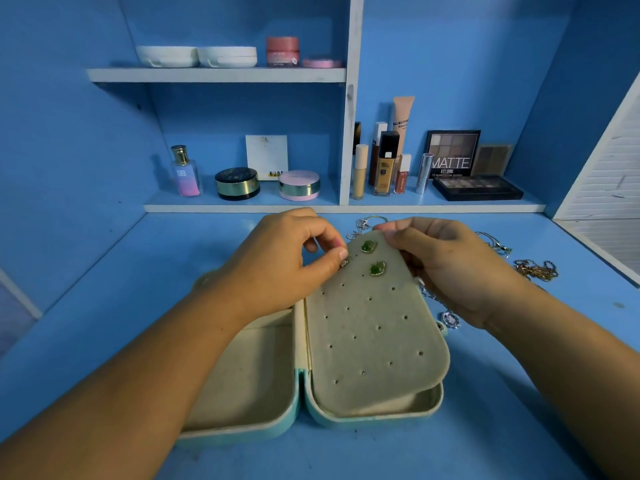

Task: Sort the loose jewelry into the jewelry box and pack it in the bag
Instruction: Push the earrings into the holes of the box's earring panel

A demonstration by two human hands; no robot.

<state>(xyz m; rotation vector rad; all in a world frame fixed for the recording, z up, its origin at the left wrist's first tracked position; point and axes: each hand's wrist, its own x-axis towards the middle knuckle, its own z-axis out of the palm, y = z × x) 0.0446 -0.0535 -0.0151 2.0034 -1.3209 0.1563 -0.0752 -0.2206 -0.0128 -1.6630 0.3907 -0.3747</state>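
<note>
A teal jewelry box [346,419] lies open on the blue table, with a beige lining. Its perforated beige earring panel [374,334] is lifted at the far end. Two green-stone earrings [373,258] sit in the panel's top holes. My left hand [287,261] pinches a small sparkly earring [344,262] at the panel's upper left edge. My right hand [446,265] grips the panel's far right edge and holds it up. Loose silver chains [363,226] lie behind the panel, and a gold chain [535,270] lies to the right. No bag is in view.
A silver pendant necklace [450,318] lies under my right wrist. Shelves behind hold cosmetics: a perfume bottle [186,171], compacts [237,183], foundation tubes [386,164] and eyeshadow palettes [478,188]. A white slatted panel [602,188] stands at the right.
</note>
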